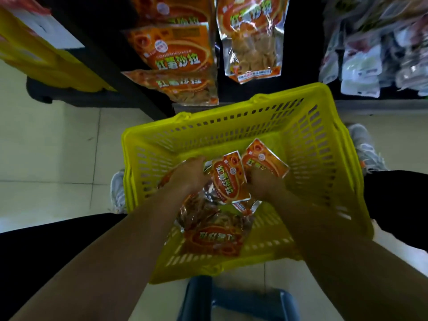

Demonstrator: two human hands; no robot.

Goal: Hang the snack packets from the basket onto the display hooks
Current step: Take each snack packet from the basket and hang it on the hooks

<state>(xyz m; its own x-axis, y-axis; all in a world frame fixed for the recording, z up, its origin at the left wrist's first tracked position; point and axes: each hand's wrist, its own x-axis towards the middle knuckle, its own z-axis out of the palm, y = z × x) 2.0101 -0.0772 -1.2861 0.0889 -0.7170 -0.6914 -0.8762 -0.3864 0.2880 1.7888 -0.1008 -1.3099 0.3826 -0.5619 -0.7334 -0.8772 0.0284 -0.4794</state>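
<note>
A yellow plastic basket (308,144) stands on the floor between my feet, with several orange snack packets inside. Both my hands are down in it. My left hand (191,173) and my right hand (262,183) grip the two sides of one orange packet (229,178) held between them. Another packet (265,158) lies just behind it, and a larger one (215,237) lies nearer to me on the basket floor. Orange packets (176,49) hang on the dark display rack ahead, with a clear-fronted one (251,38) beside them. The hooks themselves are hidden.
A yellow sign or box (39,54) leans at the upper left. White and pale packets (375,54) hang at the upper right. A blue stool (240,300) is under me. My shoes (364,144) flank the basket on the tiled floor.
</note>
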